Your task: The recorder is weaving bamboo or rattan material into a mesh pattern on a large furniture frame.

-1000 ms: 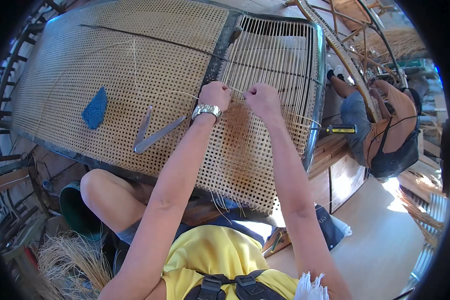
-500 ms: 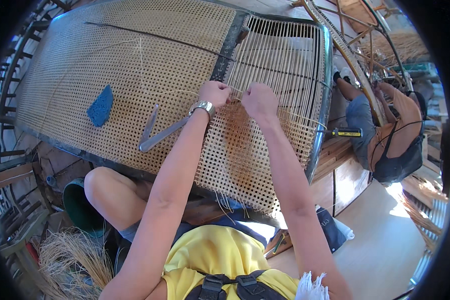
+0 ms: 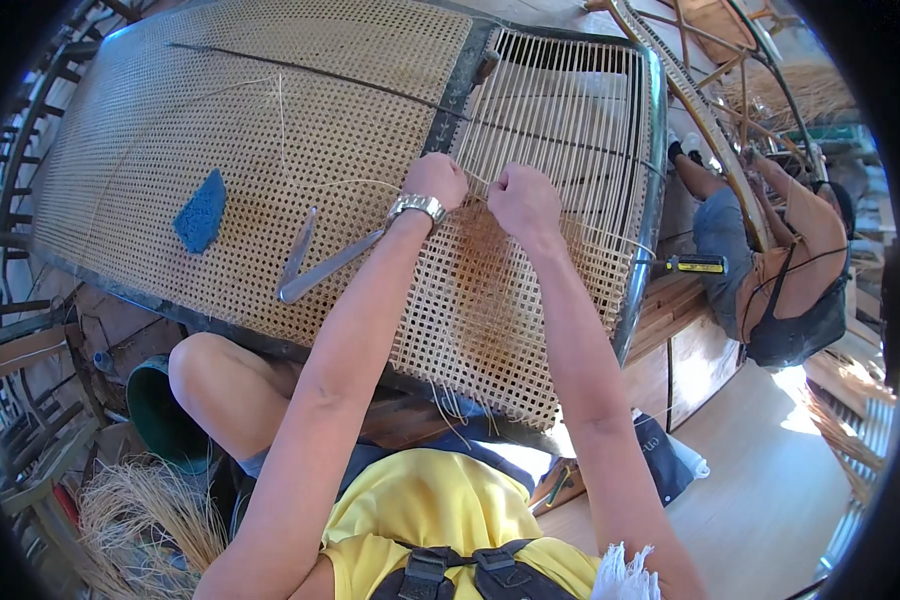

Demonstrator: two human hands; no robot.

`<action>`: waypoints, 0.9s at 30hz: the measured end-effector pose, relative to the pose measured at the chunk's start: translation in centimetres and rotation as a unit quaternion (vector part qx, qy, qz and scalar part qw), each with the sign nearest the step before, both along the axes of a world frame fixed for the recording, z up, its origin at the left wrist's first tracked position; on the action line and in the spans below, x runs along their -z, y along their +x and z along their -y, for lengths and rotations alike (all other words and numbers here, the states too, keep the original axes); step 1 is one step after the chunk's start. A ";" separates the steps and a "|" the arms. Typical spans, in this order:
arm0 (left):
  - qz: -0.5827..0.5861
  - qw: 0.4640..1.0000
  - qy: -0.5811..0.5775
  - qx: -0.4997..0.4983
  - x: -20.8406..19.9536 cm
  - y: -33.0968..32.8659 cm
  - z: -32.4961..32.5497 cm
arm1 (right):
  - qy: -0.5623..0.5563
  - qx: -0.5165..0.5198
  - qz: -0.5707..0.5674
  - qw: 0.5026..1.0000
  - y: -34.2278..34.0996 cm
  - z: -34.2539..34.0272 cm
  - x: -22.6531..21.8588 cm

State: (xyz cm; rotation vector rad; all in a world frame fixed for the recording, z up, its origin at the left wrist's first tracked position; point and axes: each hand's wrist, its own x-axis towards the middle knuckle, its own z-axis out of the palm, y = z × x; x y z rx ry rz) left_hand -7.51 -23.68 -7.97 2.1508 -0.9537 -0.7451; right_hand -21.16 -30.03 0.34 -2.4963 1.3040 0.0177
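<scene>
My left hand [image 3: 437, 181], with a metal watch at the wrist, is closed on a thin cane strand [image 3: 355, 183] that trails left over the finished weave. Close by on the right, my right hand [image 3: 527, 203] is pinched shut on the strand's stretch between the hands. Both rest above the half-woven cane panel [image 3: 440, 320], where open parallel strands [image 3: 560, 100] run beyond the hands and a tighter mesh lies nearer me. A long dark rod [image 3: 320, 72] crosses the panel, passing through the open strands. Fingertips are partly hidden.
A hinged metal tool [image 3: 325, 272] and a blue pad [image 3: 201, 212] lie on the wide woven section [image 3: 240, 150]. A yellow-and-black screwdriver [image 3: 695, 264] juts from the right frame edge. Another person [image 3: 780, 260] sits at right. Loose fibre [image 3: 150, 515] and a green bucket [image 3: 165, 415] are lower left.
My left hand has shifted slightly up and right. The right hand has moved a little to the right, its fist turned slightly. The panel and tools stay in place.
</scene>
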 end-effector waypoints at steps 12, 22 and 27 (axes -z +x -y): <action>-0.176 0.975 -0.052 -0.128 0.4 2.0 -2.6 | -0.009 0.015 0.027 0.999 1.0 -0.5 1.1; 0.095 0.993 0.064 -0.027 -3.3 -0.4 -2.1 | 0.046 0.018 0.044 0.998 0.2 0.0 0.1; 0.150 0.979 0.138 0.001 -4.1 -1.4 -0.7 | 0.051 0.026 0.048 0.997 -0.1 0.1 0.0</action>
